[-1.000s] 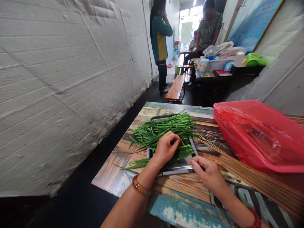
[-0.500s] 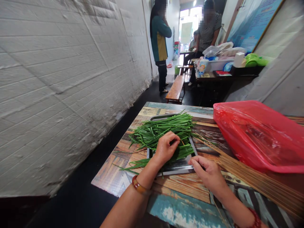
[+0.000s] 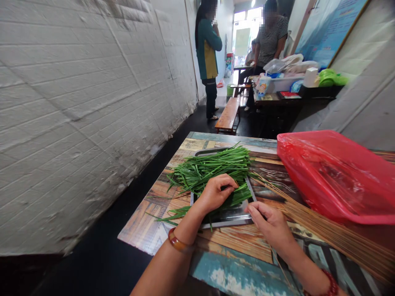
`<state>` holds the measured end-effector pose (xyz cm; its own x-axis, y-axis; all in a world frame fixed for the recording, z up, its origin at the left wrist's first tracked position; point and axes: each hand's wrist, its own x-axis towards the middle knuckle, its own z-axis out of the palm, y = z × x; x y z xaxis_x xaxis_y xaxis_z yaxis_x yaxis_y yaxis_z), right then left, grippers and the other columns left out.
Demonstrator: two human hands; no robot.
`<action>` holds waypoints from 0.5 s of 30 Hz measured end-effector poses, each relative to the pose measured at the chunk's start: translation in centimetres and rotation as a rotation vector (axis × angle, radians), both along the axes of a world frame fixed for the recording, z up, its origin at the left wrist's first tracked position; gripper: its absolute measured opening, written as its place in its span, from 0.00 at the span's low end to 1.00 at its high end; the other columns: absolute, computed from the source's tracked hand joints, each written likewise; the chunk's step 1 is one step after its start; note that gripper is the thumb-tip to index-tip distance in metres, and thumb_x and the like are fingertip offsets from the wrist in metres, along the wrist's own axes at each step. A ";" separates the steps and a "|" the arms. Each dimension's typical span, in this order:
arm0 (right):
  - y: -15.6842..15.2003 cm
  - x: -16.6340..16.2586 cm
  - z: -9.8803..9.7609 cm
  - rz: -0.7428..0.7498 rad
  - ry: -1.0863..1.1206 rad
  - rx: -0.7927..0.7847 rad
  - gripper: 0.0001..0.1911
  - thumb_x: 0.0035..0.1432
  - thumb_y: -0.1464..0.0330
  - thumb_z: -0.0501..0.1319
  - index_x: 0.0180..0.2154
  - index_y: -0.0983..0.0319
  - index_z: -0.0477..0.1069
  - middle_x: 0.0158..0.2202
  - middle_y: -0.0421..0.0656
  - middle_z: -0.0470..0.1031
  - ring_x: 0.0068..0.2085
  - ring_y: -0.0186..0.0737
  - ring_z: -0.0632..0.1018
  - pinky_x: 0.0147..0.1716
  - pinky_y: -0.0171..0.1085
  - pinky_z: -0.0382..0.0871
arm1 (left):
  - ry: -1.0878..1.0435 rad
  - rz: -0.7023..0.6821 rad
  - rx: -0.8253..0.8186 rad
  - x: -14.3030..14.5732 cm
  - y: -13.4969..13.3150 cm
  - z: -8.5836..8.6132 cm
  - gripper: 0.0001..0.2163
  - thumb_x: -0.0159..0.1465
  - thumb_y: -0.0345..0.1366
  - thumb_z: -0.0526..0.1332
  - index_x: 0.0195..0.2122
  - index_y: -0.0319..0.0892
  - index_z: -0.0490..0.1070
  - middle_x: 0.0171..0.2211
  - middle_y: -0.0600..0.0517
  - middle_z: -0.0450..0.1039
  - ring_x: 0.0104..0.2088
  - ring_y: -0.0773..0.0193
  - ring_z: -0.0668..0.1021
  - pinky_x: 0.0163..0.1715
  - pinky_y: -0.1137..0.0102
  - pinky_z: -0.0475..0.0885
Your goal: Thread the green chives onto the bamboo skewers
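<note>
My left hand (image 3: 217, 191) is closed over a small bunch of garlic chives (image 3: 242, 196) above the near part of a metal tray (image 3: 239, 216). A small orange-brown tip shows beside its fingertips. A larger pile of garlic chives (image 3: 212, 164) covers the far part of the tray. At the tray's right near corner, my right hand (image 3: 268, 220) is pinched, thumb against fingers. A thin bamboo skewer (image 3: 280, 265) runs out below this hand; its stretch inside the fingers is hidden. Many more bamboo skewers (image 3: 321, 230) lie to the right of my right hand.
A red plastic bag (image 3: 336, 176) stands on the wood-patterned table (image 3: 148, 218) at the right. Beyond are a wooden bench (image 3: 228, 114), a cluttered table (image 3: 290, 96) and several people. A white brick-patterned wall (image 3: 92, 102) runs along the left.
My left hand has shifted slightly right and down along the small bunch of garlic chives. My right hand has barely moved. A person in the background has changed the position of a hand.
</note>
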<state>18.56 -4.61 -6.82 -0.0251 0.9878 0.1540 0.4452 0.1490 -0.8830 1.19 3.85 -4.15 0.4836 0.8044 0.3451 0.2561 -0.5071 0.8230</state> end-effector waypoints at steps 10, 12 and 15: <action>0.1 0.2 -0.1 0.078 -0.060 0.017 0.16 0.60 0.61 0.51 0.31 0.61 0.74 0.22 0.39 0.73 0.24 0.35 0.73 0.24 0.32 0.66 | 0.091 -0.038 -0.216 -0.1 -0.7 1.2 0.14 0.64 0.39 0.52 0.34 0.38 0.74 0.30 0.52 0.74 0.30 0.67 0.72 0.31 0.74 0.65; 0.1 0.2 -0.1 0.072 -0.065 0.031 0.16 0.60 0.62 0.51 0.31 0.61 0.74 0.23 0.39 0.74 0.25 0.36 0.74 0.26 0.32 0.66 | 0.122 -0.071 -0.227 0.0 -0.9 1.2 0.16 0.64 0.40 0.51 0.27 0.37 0.72 0.22 0.55 0.67 0.24 0.70 0.66 0.24 0.76 0.61; 0.1 0.2 -0.1 0.060 -0.065 0.029 0.16 0.60 0.62 0.52 0.32 0.61 0.75 0.24 0.39 0.75 0.26 0.36 0.75 0.27 0.32 0.68 | 0.117 -0.047 -0.230 0.1 -0.8 1.1 0.16 0.63 0.40 0.52 0.21 0.37 0.67 0.19 0.57 0.59 0.23 0.72 0.61 0.22 0.77 0.57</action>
<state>18.75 -4.51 -6.88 -0.0954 0.9792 0.1791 0.4907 0.2028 -0.8474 1.30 3.00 -3.09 0.5480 0.8311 0.0948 0.3372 -0.3232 0.8842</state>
